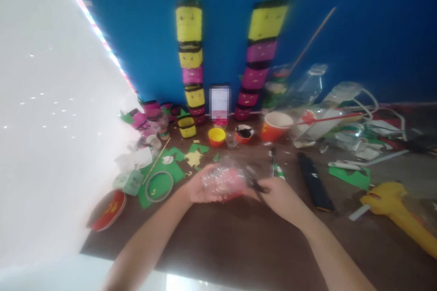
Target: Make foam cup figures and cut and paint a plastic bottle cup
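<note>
A clear plastic bottle [221, 178] with something pinkish red at its right end lies in my left hand [201, 188], whose fingers are wrapped round it from below. My right hand [278, 195] is closed on black-handled scissors [257, 186]. The blades meet the bottle's right end, but blur hides exactly how. Both hands are over the front middle of the brown table [218, 236]. Just beyond them are a yellow-lined cup [216, 136] and a cup with dark contents [244, 132].
Yellow and magenta painted containers stand in a left stack [191, 59] and a right stack [257, 59] against the blue wall. Green paper [177, 170], a tape roll [159, 186] and a red bowl [111, 209] lie left. A black case [314, 182], yellow glue gun [389, 200] and clear bottles occupy the right.
</note>
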`<state>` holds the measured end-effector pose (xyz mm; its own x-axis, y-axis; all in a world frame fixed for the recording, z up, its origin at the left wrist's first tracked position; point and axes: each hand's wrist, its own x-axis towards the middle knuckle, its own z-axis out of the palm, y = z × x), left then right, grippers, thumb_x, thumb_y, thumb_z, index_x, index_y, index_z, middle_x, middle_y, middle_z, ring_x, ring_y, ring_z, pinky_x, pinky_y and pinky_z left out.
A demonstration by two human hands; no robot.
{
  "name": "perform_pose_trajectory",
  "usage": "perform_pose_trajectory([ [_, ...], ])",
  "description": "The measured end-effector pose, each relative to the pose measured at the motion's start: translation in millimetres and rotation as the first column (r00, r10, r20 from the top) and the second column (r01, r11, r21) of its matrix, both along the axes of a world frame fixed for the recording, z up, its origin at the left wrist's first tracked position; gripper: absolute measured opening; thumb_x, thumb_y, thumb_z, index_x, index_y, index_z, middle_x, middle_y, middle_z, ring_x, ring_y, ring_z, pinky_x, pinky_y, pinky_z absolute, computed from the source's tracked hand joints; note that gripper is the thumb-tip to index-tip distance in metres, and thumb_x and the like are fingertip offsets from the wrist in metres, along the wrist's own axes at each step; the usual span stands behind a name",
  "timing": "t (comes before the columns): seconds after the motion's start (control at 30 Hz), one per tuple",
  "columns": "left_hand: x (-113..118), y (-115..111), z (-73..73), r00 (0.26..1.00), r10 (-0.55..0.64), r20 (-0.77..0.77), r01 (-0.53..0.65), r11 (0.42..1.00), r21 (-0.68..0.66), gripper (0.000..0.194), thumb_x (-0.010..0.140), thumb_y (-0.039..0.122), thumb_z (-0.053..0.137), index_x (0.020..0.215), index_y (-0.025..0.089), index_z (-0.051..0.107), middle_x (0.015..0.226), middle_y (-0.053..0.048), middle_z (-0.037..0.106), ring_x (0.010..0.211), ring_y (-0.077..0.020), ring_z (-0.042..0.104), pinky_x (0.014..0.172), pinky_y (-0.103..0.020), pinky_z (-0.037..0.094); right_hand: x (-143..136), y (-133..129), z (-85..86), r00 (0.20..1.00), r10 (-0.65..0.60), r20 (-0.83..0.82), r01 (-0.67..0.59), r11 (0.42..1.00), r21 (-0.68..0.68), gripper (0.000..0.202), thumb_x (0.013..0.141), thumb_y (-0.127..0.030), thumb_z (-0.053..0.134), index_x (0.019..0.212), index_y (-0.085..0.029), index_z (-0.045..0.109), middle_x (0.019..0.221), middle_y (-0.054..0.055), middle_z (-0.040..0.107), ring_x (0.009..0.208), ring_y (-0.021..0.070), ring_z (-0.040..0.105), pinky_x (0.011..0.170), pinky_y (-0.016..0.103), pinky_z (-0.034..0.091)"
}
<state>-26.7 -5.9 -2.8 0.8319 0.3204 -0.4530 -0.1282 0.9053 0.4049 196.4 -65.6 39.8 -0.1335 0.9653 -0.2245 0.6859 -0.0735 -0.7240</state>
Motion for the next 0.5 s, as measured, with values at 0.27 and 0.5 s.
perform_pose_trajectory([
  [0.27, 6.1, -4.1, 10.4, 0.924, 0.374, 0.083, -0.377, 0.926, 0.01, 0.053, 0.084, 0.054, 0.041, 0.105, 0.009, 0.061, 0.084, -0.013, 0.068, 0.072, -0.0202, 0.064, 0.072, -0.033, 0.05, 2.8, -0.2, -4.8, 0.961, -0.223, -0.161, 0.227, 0.974, 0.008, 0.051, 0.069, -0.061, 0.055, 0.047, -0.015, 0.052, 0.042, -0.001, 0.047, 0.045, 0.0111, 0.042, 0.044, 0.022, 0.029],
  [0.5, 14.1, -2.2, 11.3, 0.61, 0.775, 0.162, -0.791, 0.586, 0.178, 0.036, 0.084, 0.045, 0.049, 0.103, 0.017, 0.063, 0.115, -0.008, 0.062, 0.112, -0.0203, 0.056, 0.103, -0.036, 0.036, 0.2, 0.6, -7.3, 0.928, -0.298, -0.222, 0.318, 0.946, 0.061, 0.054, 0.072, -0.064, 0.052, 0.044, -0.018, 0.049, 0.039, -0.001, 0.047, 0.04, 0.0101, 0.042, 0.042, 0.022, 0.029],
])
